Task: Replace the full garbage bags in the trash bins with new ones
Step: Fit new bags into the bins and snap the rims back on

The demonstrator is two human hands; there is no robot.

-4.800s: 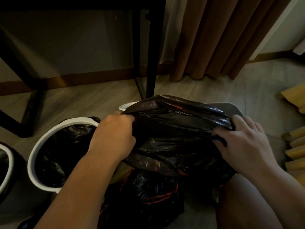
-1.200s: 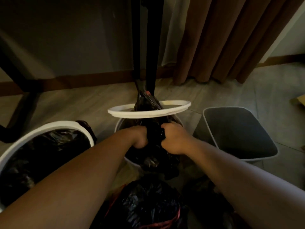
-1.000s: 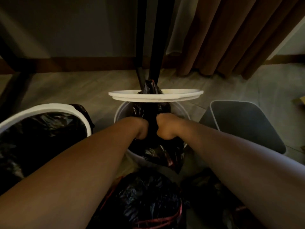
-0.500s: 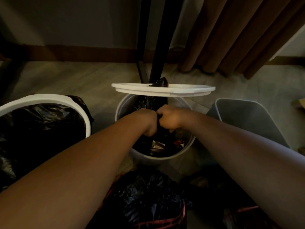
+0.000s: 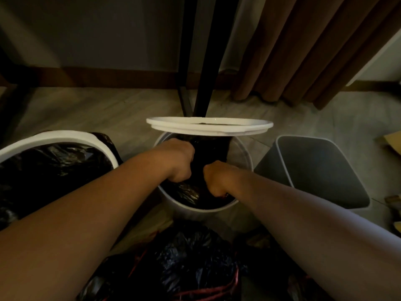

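Note:
A round white bin [image 5: 243, 153] stands on the floor in front of me. A black garbage bag [image 5: 208, 148] hangs down into it through a loose white ring [image 5: 209, 126] that floats level above the rim. My left hand [image 5: 179, 161] and my right hand [image 5: 217, 178] are both fisted on the bag just inside the bin, below the ring. The bag's lower part and my fingertips are hidden in the dark interior.
A larger white bin [image 5: 65, 137] lined with black plastic stands at the left. An empty grey rectangular bin [image 5: 321, 170] stands at the right. Full black bags with red ties [image 5: 191, 268] lie nearest me. Black table legs [image 5: 201, 61] and a brown curtain [image 5: 303, 44] rise behind.
My fists have pushed the bag further down into the white bin and moved slightly apart. The ring has stayed above the rim, and the bag's top no longer pokes above it.

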